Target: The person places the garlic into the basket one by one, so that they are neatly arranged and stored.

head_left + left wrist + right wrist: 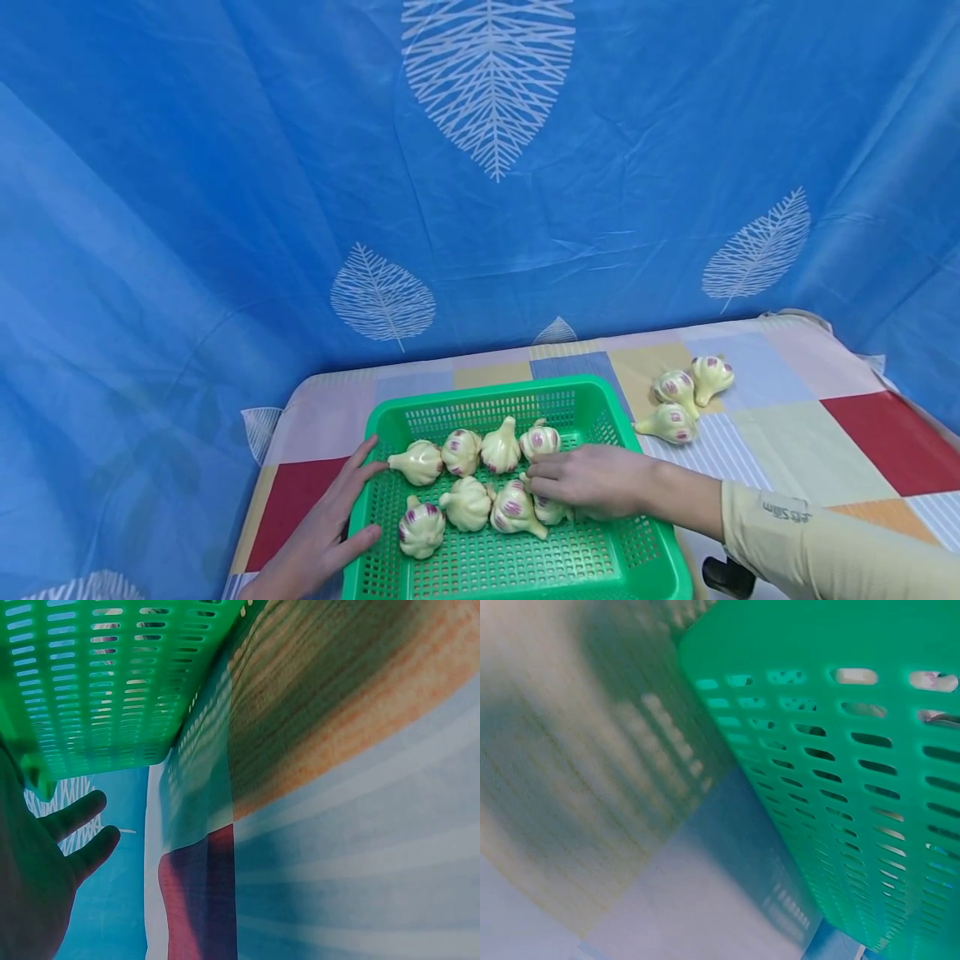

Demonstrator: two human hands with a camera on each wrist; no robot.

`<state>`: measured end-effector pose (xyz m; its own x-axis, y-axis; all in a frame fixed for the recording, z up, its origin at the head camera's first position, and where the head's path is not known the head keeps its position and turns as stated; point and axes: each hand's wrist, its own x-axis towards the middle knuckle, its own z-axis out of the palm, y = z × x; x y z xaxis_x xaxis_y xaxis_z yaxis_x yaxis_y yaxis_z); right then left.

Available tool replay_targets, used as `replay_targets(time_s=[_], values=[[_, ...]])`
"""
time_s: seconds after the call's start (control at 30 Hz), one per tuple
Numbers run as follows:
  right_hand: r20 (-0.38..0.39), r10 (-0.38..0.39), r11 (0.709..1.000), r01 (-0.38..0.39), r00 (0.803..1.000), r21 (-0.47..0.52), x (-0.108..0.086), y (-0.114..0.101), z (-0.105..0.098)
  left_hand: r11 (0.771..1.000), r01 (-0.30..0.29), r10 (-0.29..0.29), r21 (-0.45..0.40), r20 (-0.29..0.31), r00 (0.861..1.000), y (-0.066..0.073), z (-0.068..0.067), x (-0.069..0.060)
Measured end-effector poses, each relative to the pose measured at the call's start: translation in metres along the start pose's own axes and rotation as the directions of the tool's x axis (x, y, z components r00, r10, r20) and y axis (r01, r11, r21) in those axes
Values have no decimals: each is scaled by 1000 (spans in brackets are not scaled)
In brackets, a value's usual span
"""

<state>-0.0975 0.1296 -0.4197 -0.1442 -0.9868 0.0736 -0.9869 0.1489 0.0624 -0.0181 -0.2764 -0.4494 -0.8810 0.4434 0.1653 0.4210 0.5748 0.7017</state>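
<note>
A green plastic basket (630, 533) with slotted walls holds several garlic bulbs in two rough rows, pale with purple streaks, such as the bulb (501, 448) in the back row. Over the basket's right part, my right hand (592, 479) grips a garlic bulb (551, 510) at the end of the front row, its fingers bent down and covering part of it. My left hand (330, 521) lies along the left rim with its fingers extended. In the left wrist view the left hand (45, 862) shows spread fingers beside the basket wall (112, 697). The right wrist view shows the basket's slotted wall (840, 772), not the hand.
Three more garlic bulbs (667, 423) lie grouped on the patchwork-patterned tablecloth (802, 417), behind and right of the basket. A blue curtain (600, 208) with white leaf prints hangs behind the table and at both sides.
</note>
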Motion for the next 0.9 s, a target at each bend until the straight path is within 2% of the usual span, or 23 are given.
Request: replay_targets(time_s=[0.1, 0.2, 0.33, 0.47, 0.57, 0.73, 0.83, 0.9], values=[[45, 32, 999, -32, 998, 0, -3, -1, -5, 1000, -4, 4, -11, 5, 1000, 0, 0, 0], [52, 59, 998, -60, 997, 33, -7, -2, -13, 1000, -17, 17, -10, 12, 1000, -2, -1, 0], [22, 123, 986, -124, 992, 113, -16, -1, -22, 1000, -19, 19, -15, 16, 1000, -3, -1, 0], [-22, 226, 954, -217, 974, 209, -28, -1, -30, 999, -16, 16, -31, 24, 1000, -3, 0, 0], [-61, 289, 928, -263, 955, 265, -36, -2, -32, 999, -13, 14, -44, 28, 1000, -2, 0, 1], [-171, 358, 911, -304, 918, 277, -56, -8, -24, 1000, -8, 8, -9, 22, 1000, -1, 0, 1], [-231, 415, 889, -339, 880, 307, -69, -13, -16, 1000, -1, 1, 3, 24, 1000, 0, 0, 1], [-228, 475, 853, -380, 850, 357, -76, -17, -11, 1000, 8, -8, -12, 24, 1000, 0, 0, 1]])
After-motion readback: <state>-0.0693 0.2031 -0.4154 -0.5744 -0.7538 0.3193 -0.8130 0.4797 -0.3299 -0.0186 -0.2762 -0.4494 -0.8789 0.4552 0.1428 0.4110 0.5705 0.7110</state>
